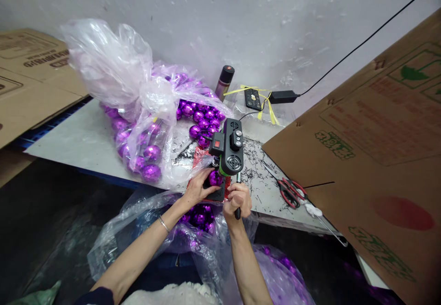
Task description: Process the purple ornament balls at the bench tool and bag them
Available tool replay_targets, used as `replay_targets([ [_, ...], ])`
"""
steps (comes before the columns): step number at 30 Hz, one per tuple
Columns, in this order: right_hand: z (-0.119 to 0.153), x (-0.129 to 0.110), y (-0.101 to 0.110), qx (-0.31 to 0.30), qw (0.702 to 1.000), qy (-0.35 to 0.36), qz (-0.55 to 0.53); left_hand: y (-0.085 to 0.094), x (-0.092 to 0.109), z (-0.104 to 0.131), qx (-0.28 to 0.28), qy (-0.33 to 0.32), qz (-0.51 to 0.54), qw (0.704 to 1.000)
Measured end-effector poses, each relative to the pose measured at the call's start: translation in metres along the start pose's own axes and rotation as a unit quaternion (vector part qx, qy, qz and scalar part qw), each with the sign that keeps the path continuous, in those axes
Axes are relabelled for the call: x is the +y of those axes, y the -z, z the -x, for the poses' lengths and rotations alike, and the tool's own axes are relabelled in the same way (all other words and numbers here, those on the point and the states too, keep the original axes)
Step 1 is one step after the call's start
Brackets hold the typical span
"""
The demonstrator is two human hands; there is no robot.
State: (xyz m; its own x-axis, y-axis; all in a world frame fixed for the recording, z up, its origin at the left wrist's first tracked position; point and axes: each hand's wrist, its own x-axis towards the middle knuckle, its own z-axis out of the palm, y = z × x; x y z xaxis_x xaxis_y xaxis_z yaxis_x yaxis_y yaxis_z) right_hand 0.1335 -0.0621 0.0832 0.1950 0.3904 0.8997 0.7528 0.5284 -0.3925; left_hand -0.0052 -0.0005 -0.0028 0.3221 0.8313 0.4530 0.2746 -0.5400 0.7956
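Note:
A black bench press tool with round grilles, knobs and a red switch stands near the table's front edge. Under its head, a shiny purple faceted ball rests on the black base. My left hand grips that ball from the left, thumb and fingers on either side of it. My right hand is wrapped round the black-handled lever at the tool's right side. In front of me, an open clear plastic bag holds more purple balls.
A tied clear bag of purple balls covers the table's left part. Behind stand a dark spray can and a power adapter. Red-handled scissors lie at right, beside a large cardboard box. Black scraps litter the tabletop.

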Motion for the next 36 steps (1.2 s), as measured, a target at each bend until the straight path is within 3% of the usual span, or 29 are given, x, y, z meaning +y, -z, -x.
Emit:
replay_targets([
  [7,0.002,0.005,-0.003,0.005,1.000,0.012,-0.018,0.000,0.000,-0.001,0.000,0.003,0.000,1.000],
  [13,-0.001,0.006,-0.005,-0.007,0.998,0.062,-0.026,-0.003,-0.003,-0.001,0.007,-0.010,0.001,1.000],
  [16,-0.019,-0.008,0.001,-0.003,1.000,0.013,-0.022,-0.003,-0.004,-0.003,0.006,-0.015,0.000,1.000],
  [19,-0.048,-0.028,0.010,-0.021,0.996,-0.082,-0.027,-0.002,-0.003,-0.003,-0.005,-0.016,-0.002,1.000],
  [23,-0.069,-0.041,0.016,-0.031,0.988,-0.139,-0.061,0.005,0.010,0.021,-0.018,-0.026,-0.033,0.999],
  [26,-0.062,-0.038,0.016,-0.037,0.991,-0.119,-0.047,0.019,0.028,0.048,-0.037,-0.054,-0.058,0.996],
  [28,-0.052,-0.034,0.016,-0.043,0.993,-0.103,-0.039,0.032,0.037,0.051,-0.021,-0.055,-0.071,0.996],
  [30,-0.045,-0.031,0.016,-0.043,0.994,-0.090,-0.039,0.046,0.038,0.034,0.024,-0.041,-0.086,0.995],
  [33,-0.043,-0.029,0.014,-0.034,0.996,-0.077,-0.044,0.064,0.026,-0.029,0.084,-0.017,-0.124,0.989],
  [36,-0.045,-0.030,0.013,-0.028,0.997,-0.068,-0.040,0.070,0.009,-0.101,0.037,0.080,-0.187,0.978],
])
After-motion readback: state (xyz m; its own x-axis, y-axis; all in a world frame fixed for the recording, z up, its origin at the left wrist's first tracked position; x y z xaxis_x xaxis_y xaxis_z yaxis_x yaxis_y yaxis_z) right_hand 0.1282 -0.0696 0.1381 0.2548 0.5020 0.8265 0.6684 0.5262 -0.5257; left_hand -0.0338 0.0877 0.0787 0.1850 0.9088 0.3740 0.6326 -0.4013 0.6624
